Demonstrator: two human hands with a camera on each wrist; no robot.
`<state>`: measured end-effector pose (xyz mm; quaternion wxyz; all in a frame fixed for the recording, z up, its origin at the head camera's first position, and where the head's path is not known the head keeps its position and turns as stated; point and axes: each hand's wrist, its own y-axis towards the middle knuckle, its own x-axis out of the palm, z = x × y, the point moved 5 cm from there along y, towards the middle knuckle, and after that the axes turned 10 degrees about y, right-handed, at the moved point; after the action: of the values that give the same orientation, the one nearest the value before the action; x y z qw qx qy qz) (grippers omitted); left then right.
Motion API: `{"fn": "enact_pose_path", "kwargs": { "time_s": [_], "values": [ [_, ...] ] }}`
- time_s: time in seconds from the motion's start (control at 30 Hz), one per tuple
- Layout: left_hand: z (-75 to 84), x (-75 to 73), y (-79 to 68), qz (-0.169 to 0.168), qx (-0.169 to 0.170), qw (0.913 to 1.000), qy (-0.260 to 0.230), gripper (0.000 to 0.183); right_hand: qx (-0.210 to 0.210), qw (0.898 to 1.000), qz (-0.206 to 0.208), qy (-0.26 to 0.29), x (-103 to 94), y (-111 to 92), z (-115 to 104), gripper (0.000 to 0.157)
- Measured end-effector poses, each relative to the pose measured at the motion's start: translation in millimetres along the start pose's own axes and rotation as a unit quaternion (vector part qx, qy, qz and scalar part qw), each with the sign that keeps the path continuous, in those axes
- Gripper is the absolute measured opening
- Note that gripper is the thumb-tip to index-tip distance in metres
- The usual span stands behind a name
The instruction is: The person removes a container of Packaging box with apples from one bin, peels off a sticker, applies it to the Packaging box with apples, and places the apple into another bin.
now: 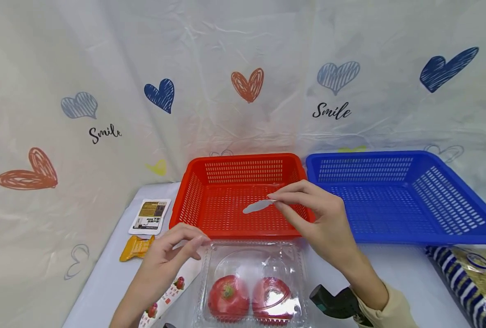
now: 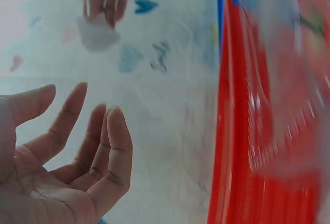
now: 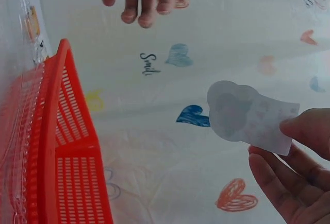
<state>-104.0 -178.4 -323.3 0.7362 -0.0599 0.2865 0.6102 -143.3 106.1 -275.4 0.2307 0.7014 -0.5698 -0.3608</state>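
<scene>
My right hand point(image 1: 325, 218) pinches a thin whitish paper label point(image 1: 257, 206) between thumb and fingers, above the red basket. In the right wrist view the label point(image 3: 250, 115) has a rounded, scalloped end and faint print showing through. My left hand point(image 1: 169, 259) holds nothing; its fingers are loosely bent, as the left wrist view also shows. It hovers beside the upper left corner of a clear plastic box point(image 1: 253, 255). Inside that box sit two red tomatoes point(image 1: 228, 298). Partly beneath my left hand lies a white strip with strawberry print point(image 1: 173, 296).
Behind the box stands a red basket point(image 1: 243, 234), with a blue basket point(image 1: 407, 237) to its right. A white packet point(image 1: 149, 216) and an orange-yellow wrapped snack point(image 1: 135, 248) lie at left. A striped bag point(image 1: 468, 282) lies at the right edge.
</scene>
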Motion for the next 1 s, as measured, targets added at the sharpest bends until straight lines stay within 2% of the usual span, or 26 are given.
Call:
{"fn": "enact_pose_path", "kwargs": {
  "time_s": [0.07, 0.13, 0.2, 0.27, 0.43, 0.53, 0.67, 0.83, 1.0],
  "values": [
    [8.7, 9.5, 5.9, -0.025, 0.029, 0.9988, -0.030, 0.015, -0.049, 0.998, 0.006, -0.037, 3.0, 0.2, -5.7, 0.011],
    [14.9, 17.9, 12.4, -0.045, 0.038, 0.9970, -0.050, 0.017, -0.100, 0.993, 0.005, -0.068, 7.7, -0.5, -11.6, 0.021],
    [18.0, 25.1, 18.5, -0.060, 0.032, 0.9959, -0.059, 0.018, -0.152, 0.984, 0.001, -0.090, 13.3, -1.7, -17.5, 0.036],
    [20.4, 31.2, 24.0, -0.073, 0.025, 0.9949, -0.064, 0.020, -0.177, 0.978, -0.008, -0.107, 18.2, -3.7, -21.0, 0.035],
    [22.4, 41.5, 37.3, -0.088, 0.000, 0.9917, -0.094, 0.024, -0.199, 0.973, -0.031, -0.115, 26.6, -8.0, -25.2, 0.034],
    [21.7, 42.7, 43.7, -0.072, -0.018, 0.9911, -0.111, 0.022, -0.231, 0.967, -0.043, -0.104, 31.4, -9.1, -27.2, 0.028],
    [20.1, 39.7, 48.5, -0.034, -0.027, 0.9937, -0.104, 0.015, -0.255, 0.961, -0.055, -0.096, 35.9, -11.1, -26.8, 0.024],
    [18.1, 36.6, 50.9, 0.004, -0.027, 0.9940, -0.106, 0.014, -0.247, 0.962, -0.067, -0.097, 39.3, -14.8, -22.9, 0.027],
    [18.3, 34.8, 52.2, 0.029, -0.005, 0.9928, -0.116, 0.014, -0.235, 0.964, -0.086, -0.089, 43.2, -17.6, -19.5, 0.027]
  ]
}}
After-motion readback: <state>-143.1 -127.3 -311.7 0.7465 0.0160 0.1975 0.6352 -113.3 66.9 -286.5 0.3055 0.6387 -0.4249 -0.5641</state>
